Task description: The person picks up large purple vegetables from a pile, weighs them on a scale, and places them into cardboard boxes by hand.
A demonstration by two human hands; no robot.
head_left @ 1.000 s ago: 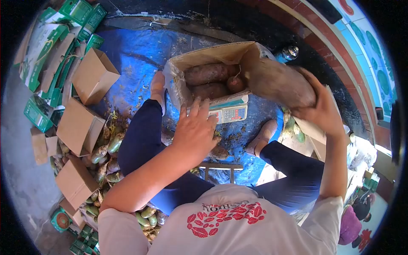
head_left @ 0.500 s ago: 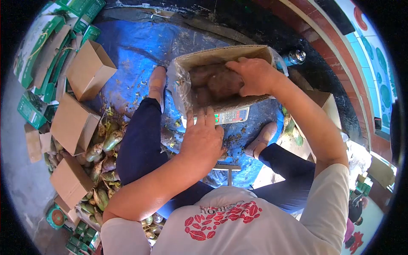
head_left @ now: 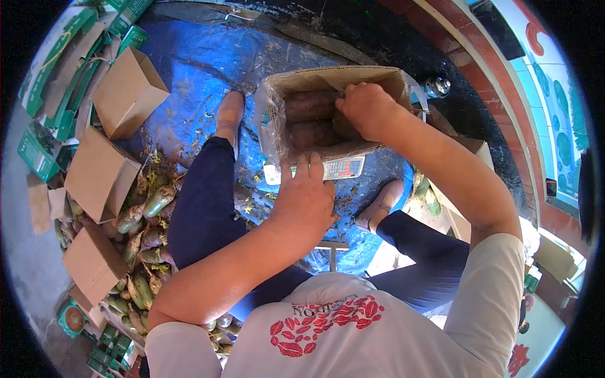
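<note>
A cardboard box (head_left: 328,75) lined with clear plastic stands upright on a digital scale (head_left: 343,167). Inside lie thick, reddish-brown root vegetables (head_left: 312,106), side by side. My right hand (head_left: 368,110) reaches over the box's right part, fingers curled down around one root vegetable (head_left: 345,128); the fingertips are partly hidden. Against the box's front wall rests my left hand (head_left: 304,195), its fingers stretched out and slightly apart, holding nothing. Part of the scale shows to the right of those fingers.
Left of my leg, a pile of green and purplish roots (head_left: 148,252) lies among open cardboard boxes (head_left: 101,173). Green cartons (head_left: 39,151) are stacked farther left. A blue tarp (head_left: 189,69) covers the floor, and a metal flask-like object (head_left: 436,87) lies beyond the box.
My right hand's fingers have curled in more, and the root under them has shifted right and turned, showing more roots on the left. My left hand stays against the box.
</note>
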